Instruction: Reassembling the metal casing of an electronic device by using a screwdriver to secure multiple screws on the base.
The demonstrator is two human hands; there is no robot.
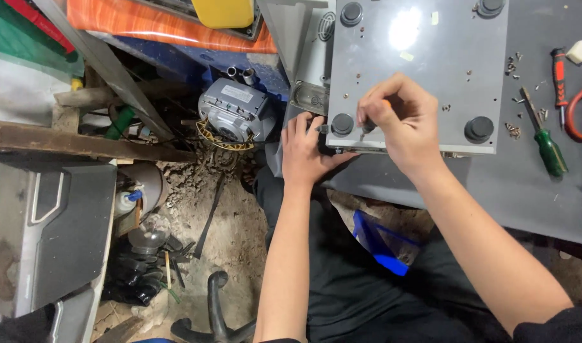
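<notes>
Head view: our right hand [402, 121] pinches a screwdriver [369, 126] at the grey casing's [424, 70] near corner on the counter [526, 190]; left hand [304, 152], fingers curled, braces its edge. We judge a slip could drop the screw.

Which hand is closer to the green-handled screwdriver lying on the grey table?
Right. The right hand works at the grey metal housing's near edge, on the side where the green-handled screwdriver lies. The left hand grips the housing's opposite corner, farther away.

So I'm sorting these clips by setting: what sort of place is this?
Probably a small repair workshop: screwdrivers and loose screws on a grey bench, an upturned grey appliance under both hands, junk on a dirt floor.
</notes>
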